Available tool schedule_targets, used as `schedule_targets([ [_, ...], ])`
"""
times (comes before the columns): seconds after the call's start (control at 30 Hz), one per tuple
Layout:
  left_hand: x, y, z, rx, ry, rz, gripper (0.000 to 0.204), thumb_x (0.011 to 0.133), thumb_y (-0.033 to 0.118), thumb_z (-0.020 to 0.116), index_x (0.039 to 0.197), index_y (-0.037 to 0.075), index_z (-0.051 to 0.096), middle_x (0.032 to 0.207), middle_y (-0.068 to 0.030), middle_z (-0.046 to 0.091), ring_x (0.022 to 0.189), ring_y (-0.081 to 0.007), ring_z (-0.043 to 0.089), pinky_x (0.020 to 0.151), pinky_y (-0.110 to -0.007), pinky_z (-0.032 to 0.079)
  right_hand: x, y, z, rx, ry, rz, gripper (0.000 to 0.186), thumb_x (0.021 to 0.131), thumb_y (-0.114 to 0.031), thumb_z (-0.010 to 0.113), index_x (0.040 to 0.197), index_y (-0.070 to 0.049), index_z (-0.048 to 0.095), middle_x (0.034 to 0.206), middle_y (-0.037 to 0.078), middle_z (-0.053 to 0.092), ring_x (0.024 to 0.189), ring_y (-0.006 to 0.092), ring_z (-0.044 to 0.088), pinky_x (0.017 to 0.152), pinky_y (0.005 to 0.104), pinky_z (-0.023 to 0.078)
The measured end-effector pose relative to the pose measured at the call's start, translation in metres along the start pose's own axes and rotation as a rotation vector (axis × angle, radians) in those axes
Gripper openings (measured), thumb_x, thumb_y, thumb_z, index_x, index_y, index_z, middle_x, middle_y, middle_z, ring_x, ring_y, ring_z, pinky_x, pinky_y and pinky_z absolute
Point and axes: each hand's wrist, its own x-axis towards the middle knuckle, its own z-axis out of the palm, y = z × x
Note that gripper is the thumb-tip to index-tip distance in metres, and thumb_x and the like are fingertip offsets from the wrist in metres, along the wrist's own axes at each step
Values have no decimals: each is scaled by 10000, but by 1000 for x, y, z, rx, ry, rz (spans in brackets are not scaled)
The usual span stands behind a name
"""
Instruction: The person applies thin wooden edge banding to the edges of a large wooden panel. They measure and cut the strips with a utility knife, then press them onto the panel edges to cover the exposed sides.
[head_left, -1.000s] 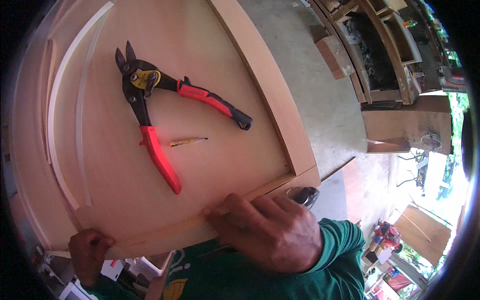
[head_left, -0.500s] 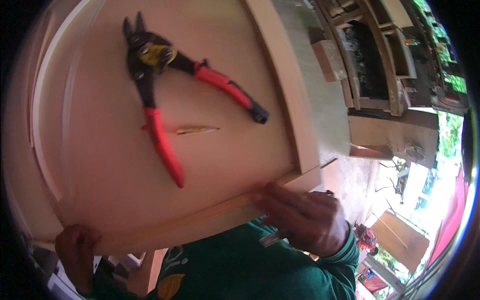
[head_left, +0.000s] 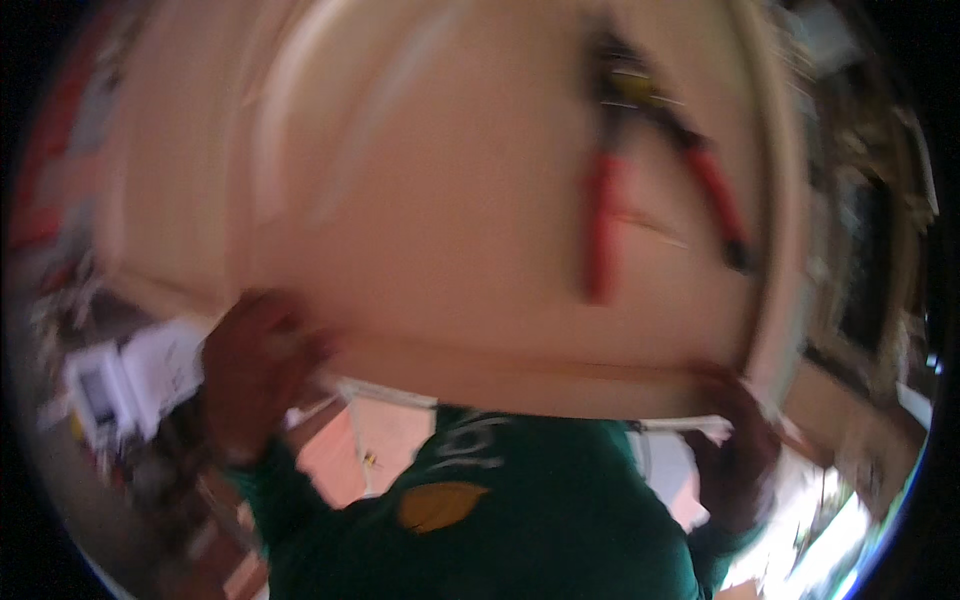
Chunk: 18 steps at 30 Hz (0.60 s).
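A framed wooden panel [head_left: 470, 230] spreads before me, its raised near rail [head_left: 520, 385] closest to my body. My left hand [head_left: 258, 365] is closed over the left part of that rail. Around the right corner curls my right hand [head_left: 740, 450], blurred, with its fingers on the rail. A pale strip [head_left: 680, 425] shows beside its palm; what it is cannot be made out. On the panel's right half lie tin snips [head_left: 602, 225] with red handles spread apart. A thin pencil-like stick [head_left: 655, 230] rests between the handles.
A white boxlike appliance [head_left: 130, 380] stands beyond my left hand. Wooden shelving [head_left: 870, 250] is at the right, smeared by motion. Another pale wooden surface [head_left: 170, 180] adjoins the panel on the left.
The view has swung, so the panel and snips appear farther right. My right hand has gone from the middle of the near rail to its right corner. My left hand stays on the rail.
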Motion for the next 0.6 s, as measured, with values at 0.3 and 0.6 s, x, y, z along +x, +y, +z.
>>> schedule_targets([
  [0.3, -38, -17, 23, 181, 225, 67, 868, 710, 778, 831, 1295, 144, 737, 1361, -68, 633, 1321, -312, 611, 1269, -778, 95, -15, 27, -41, 134, -214, 80, 582, 1040, -373, 751, 1500, -37, 631, 940, 83, 703, 773, 217, 569, 703, 431, 471],
  [0.6, -49, -91, 98, 83, 508, 221, 621, 828, 719, 796, 1313, 332, 788, 1365, 50, 635, 1358, -202, 604, 1265, -816, -66, 56, 21, -19, -2, -185, 150, 572, 1022, -357, 773, 1475, -40, 626, 972, 82, 708, 742, 171, 568, 664, 380, 465],
])
